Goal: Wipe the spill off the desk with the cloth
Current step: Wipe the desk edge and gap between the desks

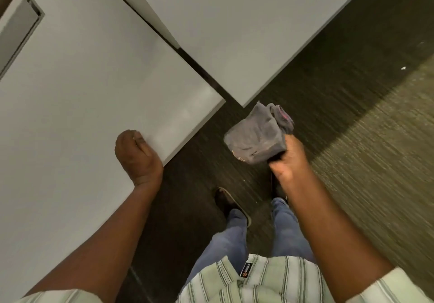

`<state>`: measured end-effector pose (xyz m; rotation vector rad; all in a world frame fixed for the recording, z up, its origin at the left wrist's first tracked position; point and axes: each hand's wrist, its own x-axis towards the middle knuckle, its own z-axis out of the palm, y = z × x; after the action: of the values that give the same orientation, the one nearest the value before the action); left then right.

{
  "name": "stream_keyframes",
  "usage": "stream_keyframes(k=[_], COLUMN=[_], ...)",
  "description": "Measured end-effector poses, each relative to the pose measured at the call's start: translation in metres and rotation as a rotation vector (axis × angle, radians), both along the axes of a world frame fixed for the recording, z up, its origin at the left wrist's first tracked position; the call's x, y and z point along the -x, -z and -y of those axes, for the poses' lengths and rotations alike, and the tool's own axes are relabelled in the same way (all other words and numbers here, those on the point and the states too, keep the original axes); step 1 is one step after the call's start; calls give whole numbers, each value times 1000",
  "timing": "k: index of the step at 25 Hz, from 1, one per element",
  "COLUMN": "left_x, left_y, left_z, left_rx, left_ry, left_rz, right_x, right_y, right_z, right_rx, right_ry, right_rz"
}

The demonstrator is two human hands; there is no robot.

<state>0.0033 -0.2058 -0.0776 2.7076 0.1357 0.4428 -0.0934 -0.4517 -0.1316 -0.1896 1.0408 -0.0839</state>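
White desk | dark carpet | right hand grips cloth, possibly stained

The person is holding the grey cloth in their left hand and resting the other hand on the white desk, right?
Not quite. The head view shows the grey cloth bunched up in the right hand, held above the dark floor. It is the left hand that rests on the edge of the white desk.

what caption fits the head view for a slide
Right hand holds a grey cloth above the floor; left hand rests on the white desk edge.
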Motion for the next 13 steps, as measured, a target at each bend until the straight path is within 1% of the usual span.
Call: stream_keyframes(k=[3,8,10,11,13], left_x=[-2,5,2,1,0], left_y=[6,9,9,11,13], left_z=[2,4,5,4,2], left_rx=[-23,-43,-41,-50,-64], left_ry=[-29,-30,-47,-57,-80], left_rz=[22,47,22,4,-10], right_x=[-3,-11,-16,-19,-25], right_y=[5,9,6,4,4], right_z=[1,3,7,10,16], right_rx=[67,88,97,68,-104], right_ry=[-80,-145,-213,-246,-267], right_rz=[67,124,139,146,123])
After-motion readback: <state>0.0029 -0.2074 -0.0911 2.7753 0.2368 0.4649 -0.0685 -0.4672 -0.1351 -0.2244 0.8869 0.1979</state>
